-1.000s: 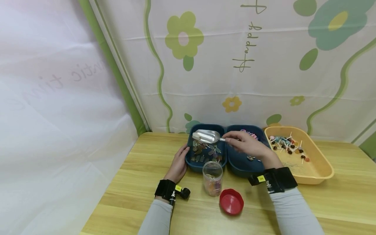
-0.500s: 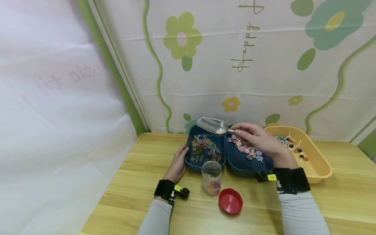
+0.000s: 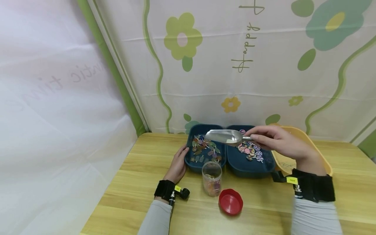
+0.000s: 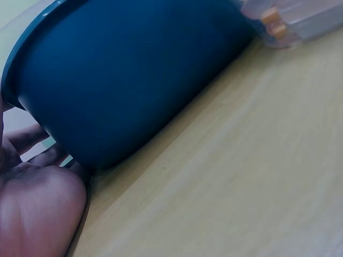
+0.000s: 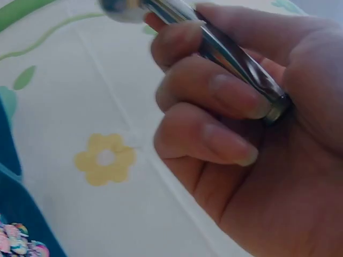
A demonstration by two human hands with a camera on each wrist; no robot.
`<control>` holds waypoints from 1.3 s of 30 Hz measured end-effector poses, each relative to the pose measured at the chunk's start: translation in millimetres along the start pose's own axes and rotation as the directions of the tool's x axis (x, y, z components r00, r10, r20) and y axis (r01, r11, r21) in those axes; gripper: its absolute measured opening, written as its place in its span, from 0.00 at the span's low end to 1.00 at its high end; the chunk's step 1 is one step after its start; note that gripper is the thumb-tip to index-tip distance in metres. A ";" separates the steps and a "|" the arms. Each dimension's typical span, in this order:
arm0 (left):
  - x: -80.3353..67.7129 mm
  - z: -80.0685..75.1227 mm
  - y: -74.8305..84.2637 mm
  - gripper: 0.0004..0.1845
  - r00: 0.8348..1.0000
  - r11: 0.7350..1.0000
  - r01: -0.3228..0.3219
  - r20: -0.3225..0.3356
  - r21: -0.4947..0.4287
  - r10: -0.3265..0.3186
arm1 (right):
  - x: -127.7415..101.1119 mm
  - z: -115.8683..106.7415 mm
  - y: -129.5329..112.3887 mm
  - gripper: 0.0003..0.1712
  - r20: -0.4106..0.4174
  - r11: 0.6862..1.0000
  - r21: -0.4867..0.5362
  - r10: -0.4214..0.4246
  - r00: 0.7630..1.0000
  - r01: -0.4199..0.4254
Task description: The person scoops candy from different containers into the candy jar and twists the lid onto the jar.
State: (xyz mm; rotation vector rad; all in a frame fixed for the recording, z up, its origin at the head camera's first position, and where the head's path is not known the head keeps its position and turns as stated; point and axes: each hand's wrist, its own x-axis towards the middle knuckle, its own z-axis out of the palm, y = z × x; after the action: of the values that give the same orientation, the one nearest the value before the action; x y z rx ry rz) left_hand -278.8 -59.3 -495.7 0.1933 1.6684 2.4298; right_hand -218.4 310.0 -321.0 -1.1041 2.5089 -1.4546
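Fingers (image 5: 225, 93) of the right hand (image 3: 279, 142) curl round the handle of the metal scoop (image 3: 224, 136), holding its bowl in the air above the seam between the two dark blue trays, the left tray (image 3: 191, 163) with flat candies and the right tray (image 3: 249, 168) with swirl lollipops. Straight fingers of the left hand (image 3: 177, 164) rest against the left tray's left wall. Just near of the trays stand a clear jar (image 3: 212, 179) and a red lid (image 3: 230, 201), and a yellow tub (image 3: 320, 153) sits to the right.

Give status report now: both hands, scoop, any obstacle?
Right hand grips metal scoop above blue trays. Left hand rests on left blue tray. Open jar unobstructed.
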 end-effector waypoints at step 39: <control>-0.4 -1.3 -0.7 0.27 1.000 1.000 0.009 0.011 0.019 -0.009 | -24.6 -9.9 -27.0 0.15 0.037 0.974 -0.226 -0.021 0.999 0.029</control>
State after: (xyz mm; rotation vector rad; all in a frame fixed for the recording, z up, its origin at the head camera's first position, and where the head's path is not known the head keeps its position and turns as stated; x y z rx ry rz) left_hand -278.7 -60.4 -496.8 0.2006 1.6841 2.4030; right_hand -188.7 323.6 -302.1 -1.1844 2.6983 -1.1637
